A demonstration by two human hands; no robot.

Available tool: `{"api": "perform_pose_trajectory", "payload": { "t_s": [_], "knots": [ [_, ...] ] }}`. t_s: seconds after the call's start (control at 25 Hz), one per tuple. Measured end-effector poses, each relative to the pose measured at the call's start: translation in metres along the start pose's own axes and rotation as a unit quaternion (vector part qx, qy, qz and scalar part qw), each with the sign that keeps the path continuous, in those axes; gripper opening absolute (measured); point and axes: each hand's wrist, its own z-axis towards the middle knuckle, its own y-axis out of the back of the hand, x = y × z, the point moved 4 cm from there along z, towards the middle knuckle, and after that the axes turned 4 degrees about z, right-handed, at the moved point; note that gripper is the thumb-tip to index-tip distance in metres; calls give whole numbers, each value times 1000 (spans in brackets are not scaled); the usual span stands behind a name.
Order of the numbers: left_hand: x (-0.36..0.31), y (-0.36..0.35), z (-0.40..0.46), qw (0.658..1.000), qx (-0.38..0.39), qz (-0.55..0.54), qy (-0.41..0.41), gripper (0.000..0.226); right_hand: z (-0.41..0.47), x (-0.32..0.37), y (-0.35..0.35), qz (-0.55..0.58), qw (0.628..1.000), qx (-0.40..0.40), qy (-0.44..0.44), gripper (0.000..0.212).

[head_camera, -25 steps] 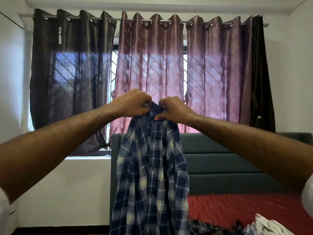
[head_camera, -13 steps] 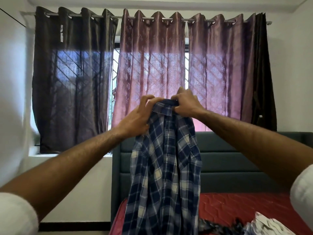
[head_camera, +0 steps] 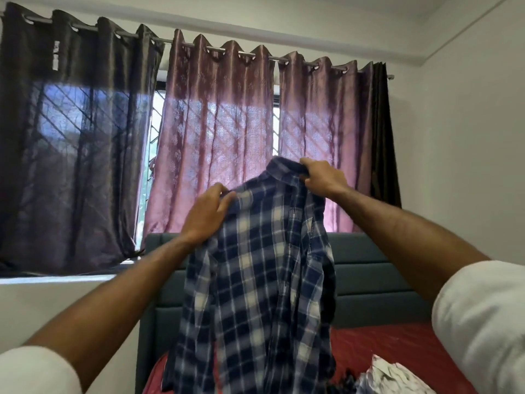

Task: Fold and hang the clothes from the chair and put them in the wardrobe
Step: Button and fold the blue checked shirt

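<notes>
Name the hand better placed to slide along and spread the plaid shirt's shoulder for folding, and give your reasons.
Probably the left hand. It grips the plaid shirt lower down, at the shoulder edge, so it could slide outward. The right hand pinches the collar at the top and bears the hanging weight, so it should hold.

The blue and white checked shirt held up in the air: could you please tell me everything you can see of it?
The blue and white checked shirt is a woven, collared garment in dark blue, light blue and white squares. It hangs in the air, draped in loose vertical folds, its collar uppermost. The right hand grips the collar; the left hand holds the fabric near one shoulder, lower down. Its hem hangs down to the red mattress, in front of the grey-green padded headboard.
</notes>
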Motion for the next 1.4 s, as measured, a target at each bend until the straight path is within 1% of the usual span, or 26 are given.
{"api": "perform_pose_trajectory", "payload": {
  "t_s": [0.08,0.16,0.24,0.32,0.36,0.4,0.44,0.48,0.52,0.56,0.6,0.64,0.68,0.76,0.84,0.88,0.92,0.96,1.04,1.08,1.12,1.16,1.2,1.24,1.32,1.4],
  "knots": [
    [-24,13,13,987,42,95,-119,32,2,-5,22,-30,999,-43,-4,23],
    [-34,31,25,965,31,180,-188,38,6,-9,38,8,999,-42,-4,28],
    [-33,55,33,959,-11,218,-179,37,6,-10,46,109,994,14,29,28],
    [-22,77,34,964,-66,218,-135,39,0,-9,51,210,971,96,60,27],
    [-18,86,32,969,-74,207,-110,40,-5,-8,52,252,956,137,66,27],
    [-15,93,30,983,-52,158,-80,41,-8,-6,52,289,938,182,60,28],
    [-14,99,26,997,2,60,-42,45,-10,-6,49,320,916,239,48,28],
    [-15,103,19,994,85,-73,13,55,-14,-5,46,343,888,304,30,30],
    [-17,106,11,962,169,-198,79,65,-19,-3,41,361,856,370,9,35],
    [-17,109,1,926,227,-278,121,70,-23,-1,37,374,827,420,1,42],
    [-19,115,-5,902,254,-325,127,70,-27,4,35,392,802,451,12,45],
    [-23,121,-10,891,262,-352,118,69,-29,10,35,413,785,460,32,43],
    [-25,128,-12,885,251,-373,119,67,-32,19,38,432,776,455,59,37],
    [-30,135,-13,888,227,-384,117,62,-29,29,38,467,792,385,85,30],
    [-20,130,-12,886,237,-381,119,41,-17,27,20,494,795,347,56,8],
    [-8,125,-13,884,245,-377,132,32,-11,22,3,492,795,352,40,5],
    [9,118,-16,880,257,-373,141,34,-8,17,-18,478,793,377,16,8],
    [32,108,-21,878,273,-361,155,44,-6,11,-46,454,788,415,-6,13],
    [80,84,-39,897,286,-294,163,60,-15,5,-107,395,775,492,-36,21],
    [107,69,-53,911,280,-254,163,59,-22,3,-143,371,771,515,-47,18],
    [131,51,-70,923,276,-217,156,51,-28,0,-180,345,776,526,-51,13],
    [160,33,-91,937,276,-162,140,43,-36,-2,-223,317,785,531,-49,11],
    [185,11,-114,945,291,-104,110,41,-44,-5,-267,286,801,524,-40,13],
    [212,-11,-141,943,321,-38,82,47,-55,-7,-312,256,815,519,-34,18],
    [261,-51,-199,916,391,64,57,64,-84,-5,-392,214,827,519,-20,25],
    [309,-88,-249,888,439,121,64,60,-109,1,-471,189,828,527,-4,21]
  ]
}}
